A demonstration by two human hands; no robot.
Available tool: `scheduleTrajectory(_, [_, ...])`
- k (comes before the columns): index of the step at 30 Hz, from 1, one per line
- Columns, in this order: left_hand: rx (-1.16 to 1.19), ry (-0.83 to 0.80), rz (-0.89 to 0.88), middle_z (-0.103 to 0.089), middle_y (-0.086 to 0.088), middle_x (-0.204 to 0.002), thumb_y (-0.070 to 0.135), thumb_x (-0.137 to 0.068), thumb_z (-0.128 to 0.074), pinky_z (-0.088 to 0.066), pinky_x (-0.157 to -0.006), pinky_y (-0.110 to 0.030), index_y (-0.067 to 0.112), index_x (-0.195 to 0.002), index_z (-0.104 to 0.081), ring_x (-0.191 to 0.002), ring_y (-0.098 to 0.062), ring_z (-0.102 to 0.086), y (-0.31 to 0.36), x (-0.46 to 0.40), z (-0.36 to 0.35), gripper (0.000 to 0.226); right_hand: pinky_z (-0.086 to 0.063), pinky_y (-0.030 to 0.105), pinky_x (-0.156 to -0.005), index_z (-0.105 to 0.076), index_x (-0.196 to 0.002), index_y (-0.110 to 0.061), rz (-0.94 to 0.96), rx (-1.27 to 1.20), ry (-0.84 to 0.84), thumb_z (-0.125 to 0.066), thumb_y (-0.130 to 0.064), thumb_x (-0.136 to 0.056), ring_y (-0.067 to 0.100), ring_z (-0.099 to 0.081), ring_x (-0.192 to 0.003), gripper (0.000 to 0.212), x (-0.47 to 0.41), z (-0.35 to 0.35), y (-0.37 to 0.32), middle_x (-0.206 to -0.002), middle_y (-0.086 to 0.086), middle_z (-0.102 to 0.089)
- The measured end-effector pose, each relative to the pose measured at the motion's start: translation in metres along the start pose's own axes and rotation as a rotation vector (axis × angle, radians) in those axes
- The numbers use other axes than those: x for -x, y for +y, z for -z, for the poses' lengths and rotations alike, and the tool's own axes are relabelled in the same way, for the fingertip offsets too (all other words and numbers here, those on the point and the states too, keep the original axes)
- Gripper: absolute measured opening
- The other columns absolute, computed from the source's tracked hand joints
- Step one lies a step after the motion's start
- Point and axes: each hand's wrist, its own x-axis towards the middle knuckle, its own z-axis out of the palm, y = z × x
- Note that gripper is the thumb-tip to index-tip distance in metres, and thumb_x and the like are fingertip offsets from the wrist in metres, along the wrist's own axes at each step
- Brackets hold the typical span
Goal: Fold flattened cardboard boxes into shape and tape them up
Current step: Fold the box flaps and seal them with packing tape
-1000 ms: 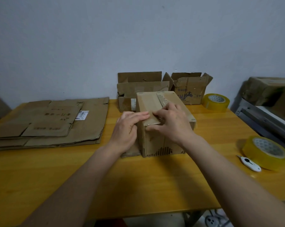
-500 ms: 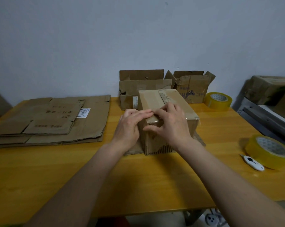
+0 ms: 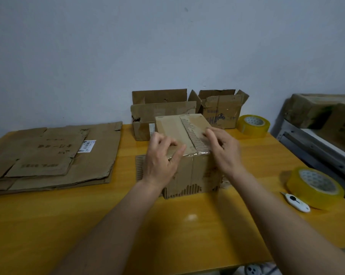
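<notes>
The left hand (image 3: pixel 163 155) lies over the near left top edge of the closed box (image 3: pixel 187 153), its fingers curled and pressed down on the top face while the thumb reaches along the near top edge, where clear tape glints. The right hand (image 3: pixel 223 149) rests on the right part of the top face, fingers bent and slightly blurred, the tips pressing the cardboard beside a torn strip of exposed corrugation; whether they pinch any tape cannot be told. Both forearms reach in from the near edge of the table (image 3: pixel 88 225).

The box stands upright at the middle of the table, with a scrap of corrugated card (image 3: pixel 140 167) lying flat just beside its left side. Behind it, along the far edge against the wall, stand two open boxes (image 3: pixel 163 108), flaps raised. A stack of flattened cardboard (image 3: pixel 48 155) covers the far left corner. One roll of yellow tape (image 3: pixel 254 125) sits near the far right corner; a second roll (image 3: pixel 314 187) lies at the right edge, with a small white cutter (image 3: pixel 295 202) touching its near side.
</notes>
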Motion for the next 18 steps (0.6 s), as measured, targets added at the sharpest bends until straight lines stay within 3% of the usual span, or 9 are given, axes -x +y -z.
scheduleTrajectory(2, [0.048,0.055,0.019,-0.049,-0.013,-0.093,0.045,-0.088,-0.058,-0.04,-0.084,-0.008,0.005,-0.087,-0.07,-0.096,-0.022,-0.053,0.0,0.001,-0.007,0.041,-0.05,0.025,-0.091,-0.074,-0.097,-0.018,-0.103,-0.33,0.112,-0.052,-0.033,-0.096,-0.003,-0.059,-0.103,0.026,-0.003,-0.011,0.004,-0.109,-0.005,-0.069])
scheduleTrajectory(5, [0.113,0.143,0.025,-0.051,-0.018,-0.089,0.043,-0.081,-0.061,-0.03,-0.105,-0.009,0.001,-0.084,-0.071,-0.089,-0.023,-0.055,0.001,0.002,-0.016,0.044,-0.046,0.02,-0.097,-0.075,-0.094,-0.013,-0.075,-0.462,0.179,-0.059,-0.028,-0.092,0.008,-0.059,-0.114,0.021,-0.004,-0.02,0.014,-0.108,-0.002,-0.071])
scheduleTrajectory(8, [0.128,0.173,0.039,-0.051,-0.018,-0.092,0.044,-0.075,-0.065,-0.027,-0.109,-0.011,-0.002,-0.084,-0.066,-0.092,-0.022,-0.054,-0.002,0.004,-0.022,0.047,-0.04,0.017,-0.103,-0.072,-0.1,-0.014,0.035,-0.402,0.108,-0.064,-0.021,-0.088,0.009,-0.053,-0.124,0.016,-0.002,-0.02,0.023,-0.118,0.001,-0.067])
scheduleTrajectory(11, [0.179,0.199,-0.021,-0.05,-0.019,-0.099,0.039,-0.072,-0.069,-0.035,-0.107,-0.018,-0.009,-0.092,-0.059,-0.103,-0.018,-0.05,-0.006,0.011,-0.025,0.053,-0.035,0.017,-0.107,-0.071,-0.103,-0.013,0.145,-0.367,-0.004,-0.067,-0.034,-0.078,0.008,-0.047,-0.13,0.033,-0.002,-0.013,0.028,-0.124,0.002,-0.064])
scheduleTrajectory(14, [0.202,0.179,-0.073,-0.05,-0.022,-0.107,0.028,-0.073,-0.07,-0.037,-0.108,-0.024,-0.008,-0.105,-0.052,-0.116,-0.023,-0.047,-0.009,0.019,-0.025,0.051,-0.029,0.012,-0.108,-0.068,-0.115,-0.022,0.148,-0.287,-0.161,-0.067,-0.048,-0.073,0.002,-0.035,-0.137,0.049,-0.004,-0.001,0.031,-0.135,-0.008,-0.056])
scheduleTrajectory(18, [0.127,0.037,-0.066,-0.045,-0.011,-0.121,0.038,-0.08,-0.064,-0.035,-0.11,-0.032,-0.01,-0.114,-0.051,-0.126,-0.018,-0.04,-0.008,0.023,-0.011,0.06,-0.022,0.037,-0.117,-0.053,-0.128,-0.038,0.187,-0.074,-0.342,-0.063,-0.056,-0.074,0.001,-0.019,-0.143,0.058,-0.004,0.018,0.031,-0.148,-0.015,-0.039])
